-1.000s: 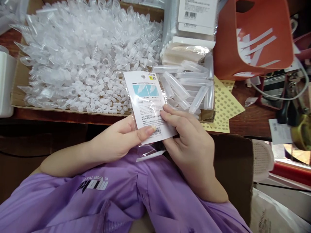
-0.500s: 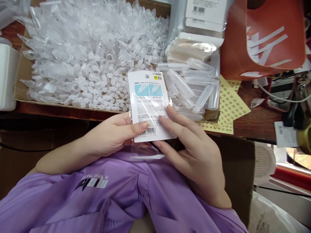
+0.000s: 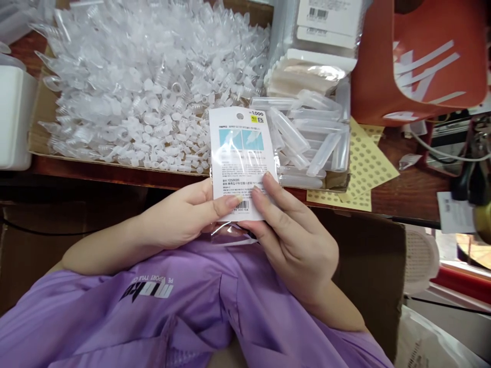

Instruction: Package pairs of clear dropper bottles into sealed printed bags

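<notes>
A clear plastic packet with a white printed card (image 3: pixel 241 163) inside is held upright between both hands, above my lap. My left hand (image 3: pixel 195 204) grips its lower left side, thumb across the barcode. My right hand (image 3: pixel 295 230) pinches the lower right edge, with fingertips on the front and the thumb below. The packet's clear bottom flap (image 3: pixel 229 234) hangs under the card. Just behind the packet lie translucent plastic tubes (image 3: pixel 289 133) and a heap of small clear nozzles and caps (image 3: pixel 153 87).
A shallow cardboard box (image 3: pixel 95 162) holds the heap and the tubes. Packaged cards (image 3: pixel 326 23) stand at its back right. Right of it are yellow sticker sheets (image 3: pixel 360 174) and an orange bin (image 3: pixel 374 76) with white strips. A white container (image 3: pixel 15 117) stands at the left.
The clear bottom flap now lies closer under the card, and the white strip at its edge has shifted up. My right hand has drawn slightly inward. The view has shifted a little.
</notes>
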Demonstrator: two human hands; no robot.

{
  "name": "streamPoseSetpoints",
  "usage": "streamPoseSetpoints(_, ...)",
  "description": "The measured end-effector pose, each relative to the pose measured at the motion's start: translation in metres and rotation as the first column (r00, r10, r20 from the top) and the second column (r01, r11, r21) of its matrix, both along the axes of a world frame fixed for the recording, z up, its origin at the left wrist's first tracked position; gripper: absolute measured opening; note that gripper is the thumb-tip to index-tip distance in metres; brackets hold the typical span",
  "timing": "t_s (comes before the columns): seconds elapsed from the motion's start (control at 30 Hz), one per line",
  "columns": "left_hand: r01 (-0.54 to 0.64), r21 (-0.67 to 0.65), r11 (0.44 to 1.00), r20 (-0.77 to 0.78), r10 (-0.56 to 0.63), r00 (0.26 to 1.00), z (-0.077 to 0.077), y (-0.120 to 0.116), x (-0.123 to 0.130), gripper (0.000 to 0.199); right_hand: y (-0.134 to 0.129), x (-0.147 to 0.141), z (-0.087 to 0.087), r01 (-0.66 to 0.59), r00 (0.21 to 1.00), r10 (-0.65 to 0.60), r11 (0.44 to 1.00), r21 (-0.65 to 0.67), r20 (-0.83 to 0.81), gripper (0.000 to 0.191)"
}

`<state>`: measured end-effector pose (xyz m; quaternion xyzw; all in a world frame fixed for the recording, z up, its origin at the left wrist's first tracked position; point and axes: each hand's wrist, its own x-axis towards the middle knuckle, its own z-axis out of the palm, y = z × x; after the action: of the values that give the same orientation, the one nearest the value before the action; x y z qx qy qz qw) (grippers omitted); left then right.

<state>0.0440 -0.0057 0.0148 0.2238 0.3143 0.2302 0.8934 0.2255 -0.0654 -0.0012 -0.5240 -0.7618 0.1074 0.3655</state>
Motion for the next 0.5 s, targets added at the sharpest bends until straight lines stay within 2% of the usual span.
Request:
streamPoseSetpoints(0.1,-0.016,0.000,1.000,0.008,0.016,1.000,-0.001,0.001,-0.001,0.029,0.002,0.000,-0.002,-0.004,1.000,0.004,1.000,0.031,-0.002,0.065)
streamPoseSetpoints(0.27,0.019,0.034,0.999,0.069,-0.022,0.997,0.002,0.002,-0.004,0.032,0.002,0.009,-0.005,0.025,0.998,-0.034,0.991,0.134,0.061,0.072)
streamPoseSetpoints(0.4,0.023,-0.012,1.000,-0.014,-0.023,1.000,0.000,0.002,-0.007,0.030,-0.003,0.015,-0.012,-0.043,0.997,0.035,0.993,0.111,0.073,0.072)
streamPoseSetpoints(0.5,0.030,-0.041,0.999,-0.071,-0.033,0.997,-0.004,0.001,-0.007,0.029,-0.008,0.015,-0.017,-0.017,0.997,0.008,0.993,0.118,0.074,0.072)
